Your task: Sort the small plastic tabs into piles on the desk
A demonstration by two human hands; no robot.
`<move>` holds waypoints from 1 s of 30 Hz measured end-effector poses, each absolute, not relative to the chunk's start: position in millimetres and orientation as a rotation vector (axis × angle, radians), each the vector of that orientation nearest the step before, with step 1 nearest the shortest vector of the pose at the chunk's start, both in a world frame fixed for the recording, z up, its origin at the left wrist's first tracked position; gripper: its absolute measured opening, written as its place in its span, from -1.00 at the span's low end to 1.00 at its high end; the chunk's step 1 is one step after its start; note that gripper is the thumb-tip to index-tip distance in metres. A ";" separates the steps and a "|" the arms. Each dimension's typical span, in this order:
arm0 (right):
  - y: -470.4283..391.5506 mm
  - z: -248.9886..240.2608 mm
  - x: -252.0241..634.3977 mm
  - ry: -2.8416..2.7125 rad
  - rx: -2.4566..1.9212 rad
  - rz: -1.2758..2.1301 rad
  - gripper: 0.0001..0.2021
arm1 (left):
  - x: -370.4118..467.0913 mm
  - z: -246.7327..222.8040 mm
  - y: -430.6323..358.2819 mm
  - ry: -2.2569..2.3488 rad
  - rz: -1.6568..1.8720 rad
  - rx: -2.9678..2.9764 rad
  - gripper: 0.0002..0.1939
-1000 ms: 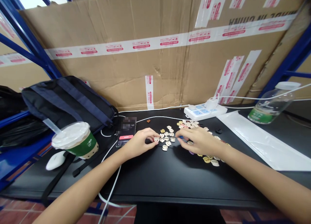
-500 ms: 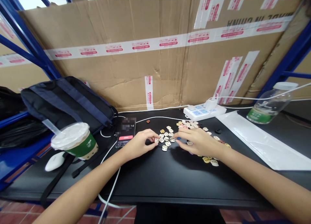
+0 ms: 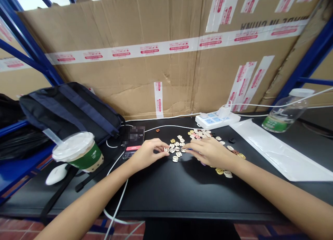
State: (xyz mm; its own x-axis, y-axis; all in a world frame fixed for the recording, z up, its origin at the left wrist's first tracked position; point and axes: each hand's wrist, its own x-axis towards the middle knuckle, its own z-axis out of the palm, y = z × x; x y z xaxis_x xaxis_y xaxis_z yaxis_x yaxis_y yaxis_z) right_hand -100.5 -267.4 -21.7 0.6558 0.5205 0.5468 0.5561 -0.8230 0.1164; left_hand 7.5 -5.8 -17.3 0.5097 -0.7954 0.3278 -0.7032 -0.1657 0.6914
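Note:
My left hand (image 3: 152, 152) is closed in a pinch on a small cream oval piece with holes (image 3: 166, 150). In my right hand (image 3: 209, 151) is a thin tool with a blue handle and a slim metal shaft (image 3: 184, 149), pointing left toward that piece. Whether the tip touches the piece is too small to tell. Between the hands lie several similar cream pieces (image 3: 175, 159) and a yellow one (image 3: 172, 141). Beyond and under my right hand is a loose pile of cream, pink, yellow and brown pieces (image 3: 199, 133), partly hidden by the hand.
On the black table (image 3: 166, 195) are a phone (image 3: 134, 139), a lidded drink cup (image 3: 84, 153), a white mouse (image 3: 57, 174) and a backpack (image 3: 73, 111). A power strip (image 3: 218, 119), white bag (image 3: 281, 149) and clear bottle (image 3: 286, 111) are right. White cables cross the left.
The tool in my right hand has swung to point more directly left, its shaft now reaching toward the piece in my left hand. My left hand stays nearly still. The view has shifted slightly.

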 end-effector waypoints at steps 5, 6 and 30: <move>-266.8 -24.5 -100.5 -0.923 -2.824 -0.961 -0.77 | 7.3 -18.6 -7.0 -1.251 -0.100 1.910 -0.77; -266.5 -25.2 -100.8 -0.906 -2.822 -0.958 -0.77 | 7.0 -17.9 -7.0 -1.254 -0.087 1.911 -0.77; -265.1 -19.3 -103.8 -0.940 -2.820 -0.972 -0.75 | 3.1 -16.0 -6.2 -1.300 -0.028 1.931 -0.78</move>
